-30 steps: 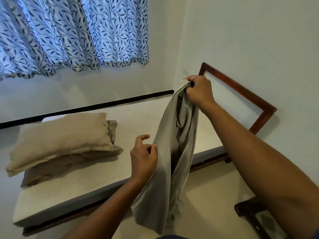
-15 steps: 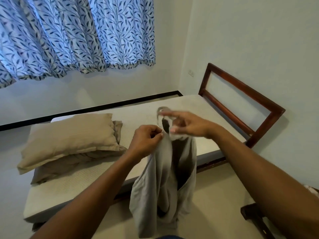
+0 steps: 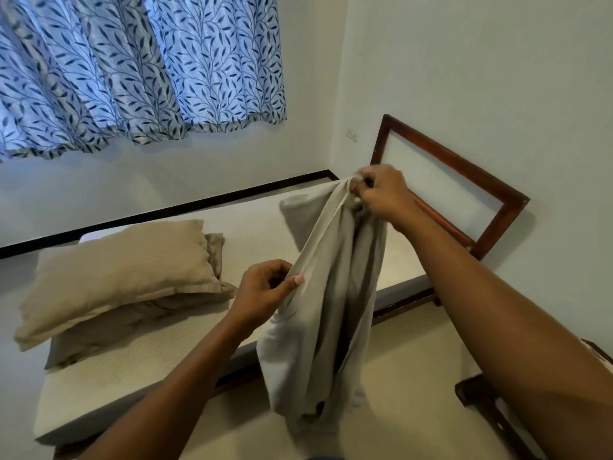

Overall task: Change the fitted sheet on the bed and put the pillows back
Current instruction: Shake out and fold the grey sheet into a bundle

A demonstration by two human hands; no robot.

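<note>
Sheet (image 3: 331, 310) bunched, hanging over floor | right hand (image 3: 381, 194) grips top, left hand (image 3: 265, 292) pinches edge | step: finding corner | next: spread over bare mattress (image 3: 258, 234)

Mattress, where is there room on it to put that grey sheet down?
The widest bare patch of mattress lies between the stacked pillows and the wooden frame, behind the hanging sheet. A narrower strip runs along the near edge in front of the pillows. The left end is crowded: two pillows lie there, one atop the other.
</note>
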